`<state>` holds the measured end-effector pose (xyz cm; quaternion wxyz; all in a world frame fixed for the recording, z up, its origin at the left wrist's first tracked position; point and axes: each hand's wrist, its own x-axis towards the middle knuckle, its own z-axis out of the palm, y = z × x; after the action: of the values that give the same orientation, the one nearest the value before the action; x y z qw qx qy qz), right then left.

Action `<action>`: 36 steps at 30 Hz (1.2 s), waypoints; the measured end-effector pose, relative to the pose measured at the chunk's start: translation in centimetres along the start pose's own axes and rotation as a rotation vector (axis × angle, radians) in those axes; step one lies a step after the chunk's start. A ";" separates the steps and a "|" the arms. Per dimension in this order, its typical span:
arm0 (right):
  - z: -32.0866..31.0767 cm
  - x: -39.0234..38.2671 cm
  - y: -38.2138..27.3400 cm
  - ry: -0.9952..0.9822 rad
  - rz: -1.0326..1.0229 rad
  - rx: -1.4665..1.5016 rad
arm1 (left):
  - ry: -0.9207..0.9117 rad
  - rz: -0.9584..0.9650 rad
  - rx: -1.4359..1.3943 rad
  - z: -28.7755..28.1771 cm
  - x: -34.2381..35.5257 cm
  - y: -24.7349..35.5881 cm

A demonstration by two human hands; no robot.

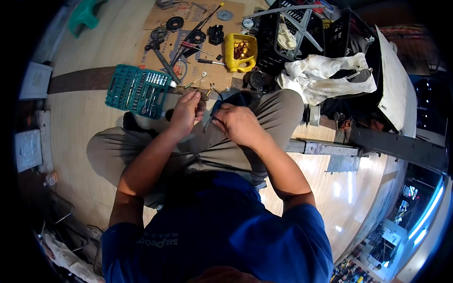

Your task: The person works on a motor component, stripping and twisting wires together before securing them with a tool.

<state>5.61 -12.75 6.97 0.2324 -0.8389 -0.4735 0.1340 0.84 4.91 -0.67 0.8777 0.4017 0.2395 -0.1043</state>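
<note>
My left hand (187, 113) is closed around a small dark brownish part, mostly hidden by the fingers, above my crossed legs. Close beside it, my right hand (239, 124) pinches a thin grey piece like a rod or wire, too small to name exactly. The two hands are a short way apart. Just beyond them, a pair of pliers with yellowish handles (210, 89) lies at the cardboard's near edge. An open green socket set case (137, 92) sits on the floor to the left of my left hand.
On the cardboard sheet (141, 56) lie screwdrivers (210, 62), black round parts (174, 23) and a cut yellow jug (241, 69) holding copper-coloured screws. Black crates (266, 37) and a white cloth (321, 70) stand to the right. A metal beam (325, 149) runs beside my right knee.
</note>
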 end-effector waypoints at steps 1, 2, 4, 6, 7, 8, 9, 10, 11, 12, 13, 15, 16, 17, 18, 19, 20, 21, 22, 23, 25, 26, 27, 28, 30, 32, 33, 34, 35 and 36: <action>-0.3 0.2 0.0 0.021 -0.004 0.003 | -0.005 -0.010 0.033 0.3 -0.2 0.0; -0.2 0.3 0.2 0.021 0.001 0.003 | -0.010 -0.019 0.066 0.4 -0.3 -0.1; -0.2 0.6 0.4 0.046 -0.039 0.056 | -0.041 -0.015 0.101 0.0 -0.1 -0.7; -0.2 0.6 0.4 0.032 -0.031 0.055 | -0.072 -0.009 0.135 -0.2 -0.1 -1.0; -0.1 0.6 0.6 0.032 -0.028 0.052 | -0.072 -0.036 0.163 -0.1 0.0 -1.1; -0.1 0.6 0.8 0.033 -0.024 0.049 | -0.072 -0.062 0.191 0.0 0.0 -1.1; -0.1 0.5 0.9 0.033 -0.023 0.051 | -0.071 -0.063 0.191 -0.1 -0.1 -1.1; -0.2 0.5 1.1 0.033 -0.023 0.041 | -0.128 -0.105 0.216 -0.2 -0.2 -0.9; -0.2 0.5 1.2 0.034 -0.022 0.030 | -0.186 -0.146 0.241 -0.3 -0.3 -0.8; -0.1 0.6 1.3 0.034 -0.020 0.032 | -0.185 -0.148 0.241 -0.3 -0.3 -0.8; 0.0 0.6 1.5 0.038 -0.007 0.047 | -0.222 -0.150 0.242 -0.3 -0.4 -0.8; 0.0 0.6 1.4 0.042 0.006 0.064 | -0.258 -0.154 0.243 -0.4 -0.4 -0.7; 0.0 0.6 1.3 0.046 0.020 0.087 | -0.277 -0.151 0.252 -0.4 -0.5 -0.6; -0.1 0.6 1.2 0.049 0.034 0.110 | -0.296 -0.149 0.261 -0.4 -0.5 -0.5; 0.0 0.6 1.1 0.049 0.035 0.110 | -0.296 -0.150 0.261 -0.3 -0.6 -0.4; 0.0 0.7 1.0 0.055 0.040 0.109 | -0.297 -0.147 0.257 -0.1 -0.7 -0.4; 0.0 0.7 1.0 0.060 0.046 0.108 | -0.299 -0.145 0.253 0.1 -0.8 -0.4; 0.0 0.7 0.9 0.059 0.045 0.110 | -0.297 -0.145 0.252 0.2 -0.8 -0.6; 0.0 0.8 0.7 0.062 0.052 0.106 | -0.274 -0.112 0.211 0.4 -0.7 -1.0; 0.0 0.8 0.7 0.064 0.060 0.103 | -0.250 -0.080 0.170 0.4 -0.8 -1.2; 0.0 0.8 0.9 0.097 0.046 0.105 | -0.256 -0.176 0.100 0.8 -1.2 -0.6; 0.0 0.7 1.0 0.129 0.030 0.105 | -0.260 -0.271 0.029 1.0 -1.5 -0.2; -0.1 0.8 0.9 0.128 0.031 0.106 | -0.260 -0.272 0.027 1.1 -1.5 0.0; -0.3 0.8 0.8 0.135 0.047 0.113 | -0.239 -0.276 0.089 1.2 -1.6 0.2; -0.6 0.9 0.7 0.142 0.063 0.122 | -0.217 -0.280 0.151 1.4 -1.8 0.3; -0.8 1.0 0.9 0.125 0.148 0.118 | -0.185 -0.249 0.174 1.6 -2.1 0.2; -0.9 1.0 1.0 0.125 0.151 0.117 | -0.187 -0.251 0.174 1.7 -2.2 0.2; -1.0 1.0 1.3 0.118 0.151 0.129 | -0.195 -0.261 0.186 1.7 -2.3 0.2; -1.1 1.0 1.5 0.111 0.150 0.140 | -0.203 -0.271 0.198 1.8 -2.3 0.1; -1.3 1.1 1.7 0.111 0.151 0.141 | -0.203 -0.272 0.198 1.6 -2.3 0.2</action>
<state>7.94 -12.91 7.22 0.3057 -0.8600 -0.3847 0.1375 -0.53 3.77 1.55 0.8313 0.4376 0.1903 -0.2850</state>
